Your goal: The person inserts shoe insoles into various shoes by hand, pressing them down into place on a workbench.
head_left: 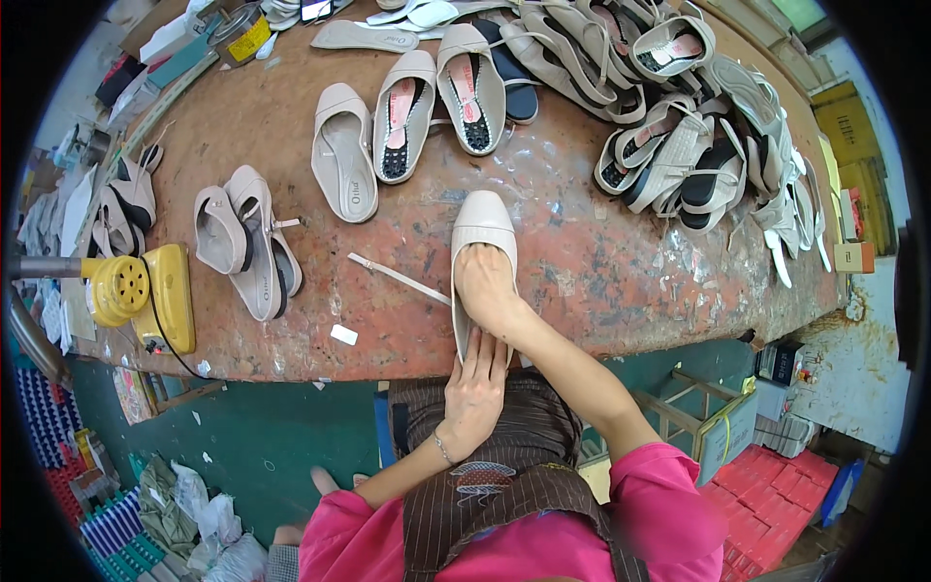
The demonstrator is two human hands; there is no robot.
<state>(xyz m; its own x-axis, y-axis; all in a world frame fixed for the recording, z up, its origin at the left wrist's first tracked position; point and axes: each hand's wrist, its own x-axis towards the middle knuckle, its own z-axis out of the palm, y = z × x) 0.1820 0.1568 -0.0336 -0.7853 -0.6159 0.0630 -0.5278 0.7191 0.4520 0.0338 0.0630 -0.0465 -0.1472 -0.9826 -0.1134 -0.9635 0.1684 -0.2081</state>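
Note:
A beige closed-toe slip-on shoe [483,210] lies at the table's front edge, toe pointing away from me. My right hand [488,283] reaches into its opening, and the upper hides the fingertips under the toe. At the heel end, my left hand [475,388] lays its straight fingers flat on the shoe's inside; its thumb is hidden. A thin beige strap [400,278] stretches out to the left of the shoe. Beyond, three more beige shoes stand side by side, one with a finished insole [344,155] and two with patterned, pink-marked insides [402,121].
Beige shoes and sandals are heaped at the far right [679,145]. Left of me stand a pair of beige shoes [254,238] and a yellow machine [145,296] with a cord. A small white piece [343,335] lies near the edge. Red crates [776,500] stand low at right.

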